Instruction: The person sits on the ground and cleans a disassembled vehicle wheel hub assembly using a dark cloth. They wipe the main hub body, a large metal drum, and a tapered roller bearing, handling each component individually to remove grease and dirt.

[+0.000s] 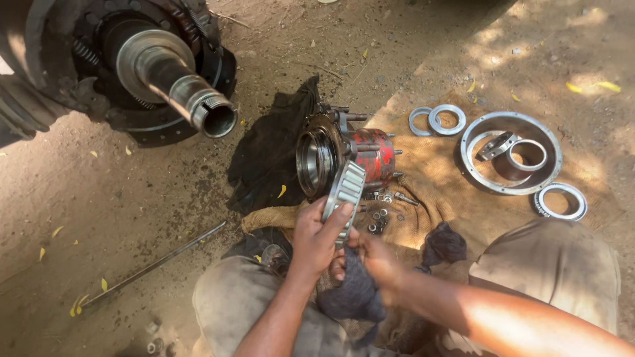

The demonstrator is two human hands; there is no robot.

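Observation:
My left hand (316, 236) grips a tapered roller bearing (345, 189), holding it up on edge in front of me. Beside it, my right hand (372, 254) clutches a dark rag (350, 294) pressed against the bearing's lower edge. Just beyond the bearing lies a red wheel hub (344, 157) on its side, its open bore facing left and studs sticking out. Small nuts and bolts (383, 208) are scattered on the burlap sack (436, 185) under the hub.
A bare axle spindle (182, 89) with its brake assembly juts out at upper left. Metal rings and a large flanged ring (510, 153) lie on the sack at right. A black cloth (264, 155) sits left of the hub; a long rod (155, 264) lies on the dirt.

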